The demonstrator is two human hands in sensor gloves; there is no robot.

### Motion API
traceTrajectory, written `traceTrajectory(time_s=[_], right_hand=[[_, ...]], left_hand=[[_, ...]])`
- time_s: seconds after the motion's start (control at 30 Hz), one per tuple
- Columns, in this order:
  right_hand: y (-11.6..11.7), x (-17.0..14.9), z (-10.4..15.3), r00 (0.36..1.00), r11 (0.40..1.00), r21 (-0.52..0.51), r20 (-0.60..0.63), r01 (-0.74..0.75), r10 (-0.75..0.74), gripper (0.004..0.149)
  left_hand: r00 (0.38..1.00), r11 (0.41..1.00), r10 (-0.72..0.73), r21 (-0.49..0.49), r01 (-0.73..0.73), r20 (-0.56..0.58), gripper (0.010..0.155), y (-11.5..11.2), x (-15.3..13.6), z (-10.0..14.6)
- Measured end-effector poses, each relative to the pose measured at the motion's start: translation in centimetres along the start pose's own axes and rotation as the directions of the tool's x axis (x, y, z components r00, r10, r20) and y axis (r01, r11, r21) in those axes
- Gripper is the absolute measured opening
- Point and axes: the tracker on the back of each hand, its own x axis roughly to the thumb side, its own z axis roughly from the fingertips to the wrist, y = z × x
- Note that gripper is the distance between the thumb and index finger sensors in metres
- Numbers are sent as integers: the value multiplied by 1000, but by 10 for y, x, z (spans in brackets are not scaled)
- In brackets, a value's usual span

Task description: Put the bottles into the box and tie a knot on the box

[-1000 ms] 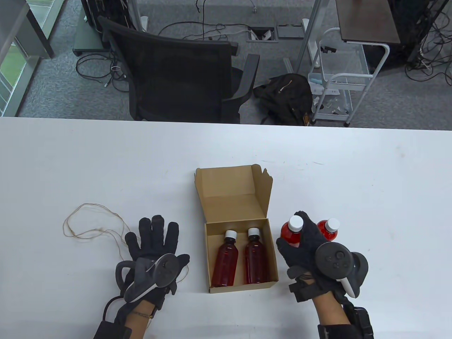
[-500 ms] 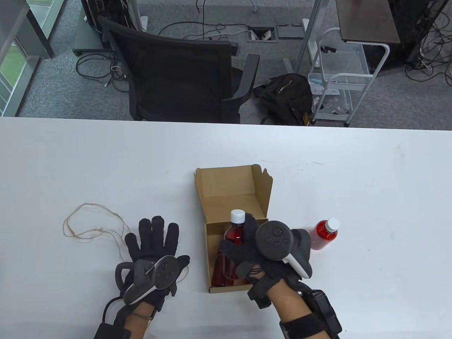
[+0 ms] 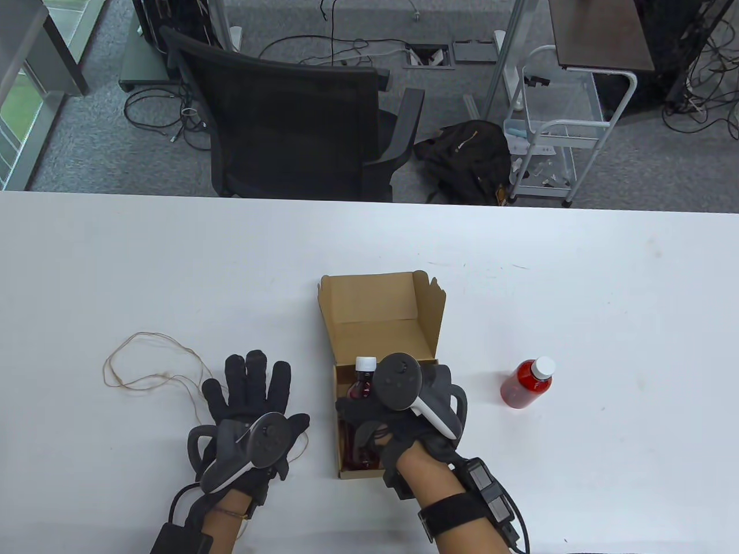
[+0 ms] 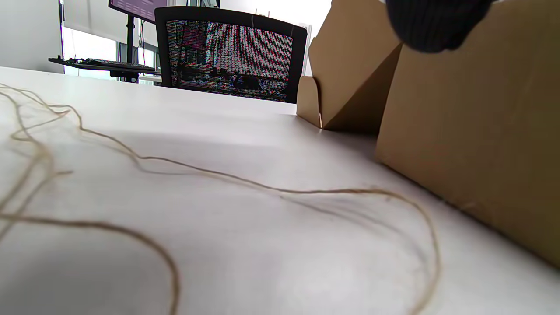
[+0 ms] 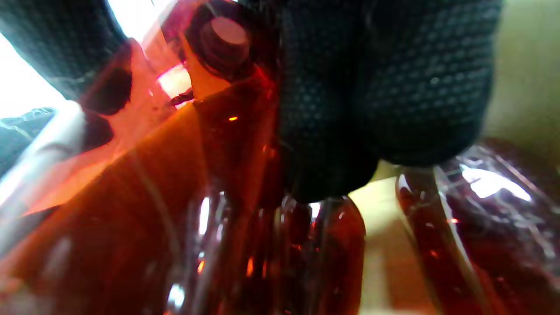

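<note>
An open brown cardboard box (image 3: 381,311) sits mid-table with its lid standing up at the back. My right hand (image 3: 375,424) is over the box's left side, fingers curled round a red bottle with a white cap (image 3: 362,382), lowering it inside. The right wrist view shows red bottles (image 5: 428,245) close up beneath my gloved fingers (image 5: 376,87). Other bottles in the box are mostly hidden by the hand. One more red bottle (image 3: 526,383) lies on the table right of the box. My left hand (image 3: 248,398) lies flat, fingers spread, left of the box, on the thin twine (image 3: 150,360).
The twine (image 4: 227,179) loops across the white table (image 3: 606,300) toward the left. Seen from the left wrist, the box wall (image 4: 472,122) stands close on the right. A black office chair (image 3: 288,109) stands beyond the table's far edge.
My right hand carried a red bottle from the right of the box leftward and down into it. One bottle stayed on the table. The left hand barely moved.
</note>
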Motion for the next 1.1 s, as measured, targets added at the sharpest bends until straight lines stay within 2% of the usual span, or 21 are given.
traceTrajectory(time_s=[0.17,0.23,0.3,0.37,0.67,0.77,0.9,0.97,1.1], right_hand=[[2,1,1,1000,1000,-1,0,-21,21,91],[6,4,2,997,996,51,-6,-71,72,89],[10,7,3,993,992,41,-5,-121,122,87],[12,9,3,998,997,31,-3,-64,64,85],[9,17,5,997,994,68,-15,-81,82,79],[3,15,8,999,999,9,8,-36,36,73],[-1,9,14,999,999,49,35,18,-20,74],[-8,6,20,997,1000,18,77,12,-13,76],[-43,-9,36,996,981,-196,90,-10,28,76]], left_hand=[[1000,1000,-1,-6,1,1,95,0,0,0],[1000,1000,-2,-8,2,3,95,0,1,0],[1000,1000,-1,-8,1,3,95,0,1,0],[1000,1000,2,-8,-2,4,95,-1,1,0],[1000,1000,7,-9,-7,11,95,-2,2,0],[1000,1000,12,-8,-12,14,95,-2,2,0],[1000,1000,14,-14,-13,14,95,-3,2,0],[1000,1000,14,-17,-13,14,95,-3,2,0],[1000,1000,4,-9,-4,16,95,-3,2,1]])
